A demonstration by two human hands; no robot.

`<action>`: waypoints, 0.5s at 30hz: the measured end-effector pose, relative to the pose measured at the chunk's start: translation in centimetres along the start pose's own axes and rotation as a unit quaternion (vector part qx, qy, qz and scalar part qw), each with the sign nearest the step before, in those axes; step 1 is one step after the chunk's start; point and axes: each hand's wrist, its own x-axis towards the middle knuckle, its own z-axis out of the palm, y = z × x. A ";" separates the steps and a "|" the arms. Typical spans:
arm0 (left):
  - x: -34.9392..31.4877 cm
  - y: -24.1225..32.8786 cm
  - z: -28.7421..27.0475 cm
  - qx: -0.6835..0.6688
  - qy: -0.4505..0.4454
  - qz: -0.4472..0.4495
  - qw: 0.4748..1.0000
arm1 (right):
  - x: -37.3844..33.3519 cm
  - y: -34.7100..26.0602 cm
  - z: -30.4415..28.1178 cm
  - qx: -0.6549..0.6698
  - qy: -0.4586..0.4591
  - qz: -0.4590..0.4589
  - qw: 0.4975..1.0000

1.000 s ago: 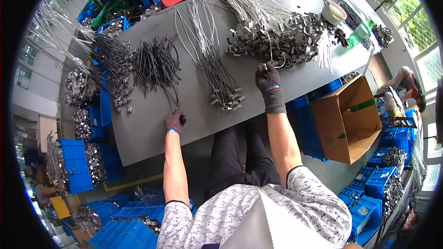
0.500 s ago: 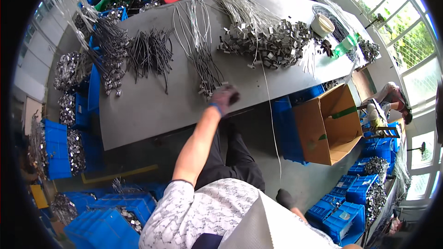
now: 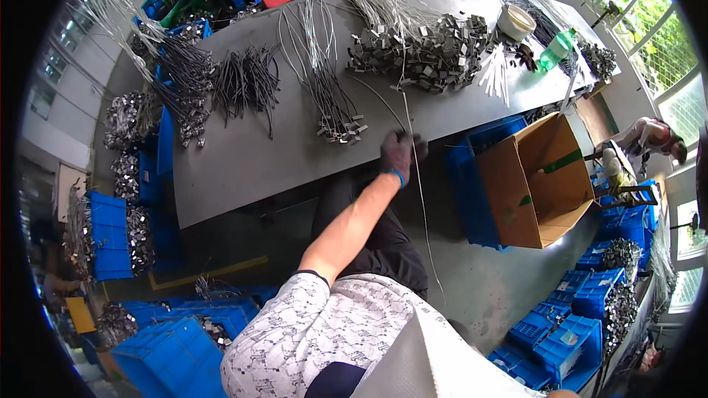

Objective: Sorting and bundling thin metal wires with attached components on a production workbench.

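Observation:
My left hand [image 3: 400, 153], in a dark glove, is over the table's near edge, its fingers closed on a thin grey cable [image 3: 382, 100] that curves back across the tabletop. A thin white cord [image 3: 422, 210] hangs down past its fingers. Left of the hand lies a bundle of cables [image 3: 324, 74] with small metal pieces at its near end. Beyond the hand is a big pile of metal-ended cables [image 3: 424, 51]. Of my right hand [image 3: 459, 327], only a dark sliver shows beside my shirt; its fingers are hidden.
On the grey table [image 3: 243, 169] lie a black cable bunch [image 3: 247, 85], white strips [image 3: 495, 74], a white bowl [image 3: 515, 22] and a green bottle [image 3: 557, 49]. An open cardboard box [image 3: 516, 210] stands at right. Blue crates [image 3: 110, 236] line both sides. Another person [image 3: 649, 136] bends at far right.
My left hand has moved right, away from the cable bundle's near end, and a grey cable now trails to it. My right hand has nearly gone from sight behind my shirt.

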 end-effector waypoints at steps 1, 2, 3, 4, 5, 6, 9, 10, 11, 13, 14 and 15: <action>0.5 2.5 0.2 -0.006 0.015 0.028 0.999 | 0.8 0.3 -0.5 -0.025 -0.003 -0.007 1.000; 1.5 4.6 0.3 0.030 0.008 0.087 0.996 | 1.6 0.0 -0.8 -0.026 0.017 -0.003 1.000; 2.8 6.3 0.2 0.065 0.001 0.143 0.988 | 2.3 0.0 -1.1 -0.028 0.016 -0.007 0.999; 4.1 7.7 0.2 0.050 0.011 0.172 0.984 | 3.6 0.9 -1.0 -0.036 0.018 -0.010 0.999; 5.2 8.9 0.2 0.036 0.021 0.202 0.978 | 4.6 1.4 -0.9 -0.043 0.021 -0.014 0.999; 6.3 9.7 -0.3 0.038 0.024 0.207 0.977 | 4.9 1.0 -1.4 -0.045 0.020 -0.020 0.999; 8.0 10.8 -1.4 0.078 0.031 0.280 0.956 | 5.2 0.5 -2.3 -0.055 0.006 0.002 0.998; 8.3 10.8 -1.7 0.110 0.037 0.291 0.950 | 5.2 0.5 -2.4 -0.058 0.004 -0.001 0.998; 8.5 10.5 -1.9 0.141 0.044 0.299 0.943 | 5.1 0.6 -2.4 -0.062 0.001 -0.002 0.998; 8.5 9.7 -2.6 0.148 0.031 0.243 0.958 | 5.1 0.5 -2.1 -0.058 0.006 0.000 0.998; 8.7 9.3 -2.9 0.153 0.016 0.190 0.970 | 5.1 0.3 -2.0 -0.052 0.014 -0.002 0.999; 10.0 8.6 -5.2 0.152 0.024 0.196 0.968 | 5.4 0.1 -2.3 -0.060 0.013 -0.010 0.998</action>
